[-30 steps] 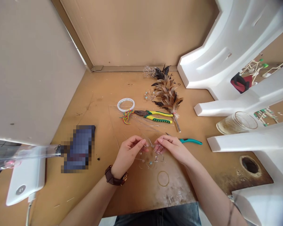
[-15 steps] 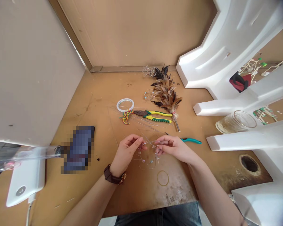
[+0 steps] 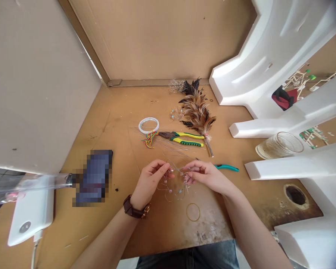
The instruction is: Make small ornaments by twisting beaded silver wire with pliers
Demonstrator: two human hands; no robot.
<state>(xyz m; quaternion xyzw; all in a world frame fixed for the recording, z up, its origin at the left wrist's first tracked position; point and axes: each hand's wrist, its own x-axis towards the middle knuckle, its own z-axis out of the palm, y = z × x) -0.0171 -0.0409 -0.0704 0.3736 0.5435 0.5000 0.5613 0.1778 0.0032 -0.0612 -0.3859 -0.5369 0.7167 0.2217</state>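
Observation:
Between my hands is a beaded wire piece [image 3: 180, 191], thin curled silvery wire with small pale beads. My left hand [image 3: 154, 179] pinches its left side between thumb and forefinger. On the right side, my right hand [image 3: 205, 175] grips it with thumb and fingers, wire ends poking out below the fingertips. A yellowish ring [image 3: 193, 212], like a rubber band, lies on the table nearer me. Behind my right hand shows the teal handle of a tool [image 3: 226, 167], its head mostly hidden. Pliers with yellow-green handles [image 3: 182, 138] lie farther off, among loose straight wires.
Beyond the pliers are a roll of white tape [image 3: 148, 125], colourful strings [image 3: 150, 139], and a brown feather bundle [image 3: 198, 110]. At left sit a blurred dark object [image 3: 93, 177] and a white power bank [image 3: 30, 213]. A glass [image 3: 280, 145] stands right, by white plastic slats [image 3: 274, 169].
Almost nothing differs. Both hands keep the same hold on the beaded wire piece, and the view has shifted very slightly.

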